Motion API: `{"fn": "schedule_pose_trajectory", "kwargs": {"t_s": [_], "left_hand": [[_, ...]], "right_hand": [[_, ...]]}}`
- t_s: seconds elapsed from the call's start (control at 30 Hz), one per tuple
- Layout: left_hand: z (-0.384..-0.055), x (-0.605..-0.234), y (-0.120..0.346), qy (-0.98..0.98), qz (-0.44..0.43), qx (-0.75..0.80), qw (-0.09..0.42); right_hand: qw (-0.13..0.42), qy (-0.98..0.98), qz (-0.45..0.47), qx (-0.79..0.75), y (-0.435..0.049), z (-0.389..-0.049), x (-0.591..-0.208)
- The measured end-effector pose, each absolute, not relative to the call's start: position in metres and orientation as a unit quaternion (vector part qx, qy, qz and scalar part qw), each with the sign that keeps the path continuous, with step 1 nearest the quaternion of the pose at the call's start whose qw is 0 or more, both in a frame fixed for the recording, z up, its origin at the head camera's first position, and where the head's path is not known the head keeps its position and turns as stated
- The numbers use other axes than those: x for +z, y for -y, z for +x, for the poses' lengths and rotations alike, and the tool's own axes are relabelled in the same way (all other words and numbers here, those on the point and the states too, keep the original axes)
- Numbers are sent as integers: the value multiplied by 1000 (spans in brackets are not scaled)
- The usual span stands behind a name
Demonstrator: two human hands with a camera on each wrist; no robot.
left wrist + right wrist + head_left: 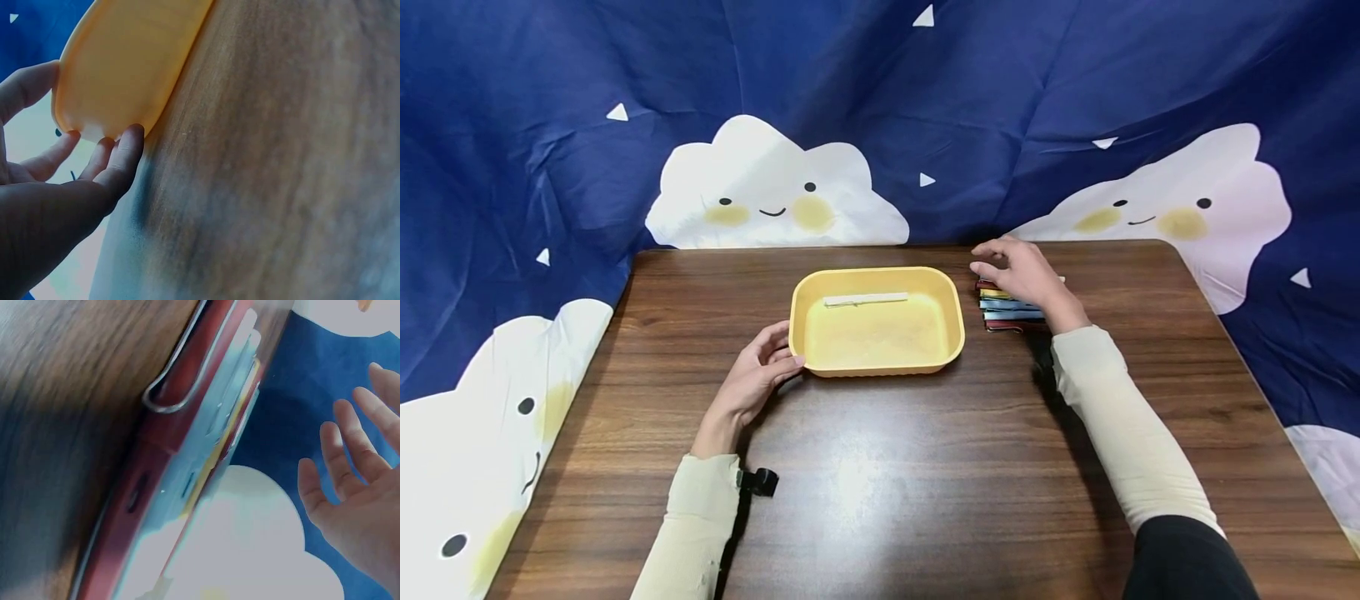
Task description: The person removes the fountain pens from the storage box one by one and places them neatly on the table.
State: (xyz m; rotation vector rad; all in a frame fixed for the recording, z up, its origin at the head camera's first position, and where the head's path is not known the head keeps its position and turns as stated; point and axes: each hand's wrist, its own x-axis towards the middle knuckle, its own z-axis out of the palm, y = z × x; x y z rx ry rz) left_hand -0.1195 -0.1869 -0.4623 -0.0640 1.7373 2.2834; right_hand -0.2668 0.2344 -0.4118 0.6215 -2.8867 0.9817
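My left hand (758,371) holds the left end of a yellow plastic tray (880,367), with fingers and thumb bent around its corner. In the left wrist view, the fingertips (131,134) press on the outer wall of the tray (125,62). One white pen (867,298) lies inside, near the far wall. Over a row of capped pens (1011,315) hovers my right hand (1026,273), fingers loosely bent and holding nothing. Those pens are red, light blue and yellow; the nearest red pen (159,431) shows a wire clip in the right wrist view.
The brown wooden table (850,500) has its far edge just behind the tray and pens. A blue cloth (940,108) with white clouds hangs behind and beside it. A small black device (760,482) is strapped to the left wrist.
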Motion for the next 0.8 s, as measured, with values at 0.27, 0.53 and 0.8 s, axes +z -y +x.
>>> {"fn": "schedule_pose_trajectory", "kwargs": {"t_s": [0.27,0.53,0.8], "left_hand": [[-120,-463,187,-596,-22,791,135],[-120,-463,187,-593,-24,794,135],[-119,-463,187,-593,-23,794,134]], "right_hand": [[7,925,209,316,-221,-259,-405],[11,912,233,336,-202,-248,-396],[18,905,251,343,-186,-235,-388]]}}
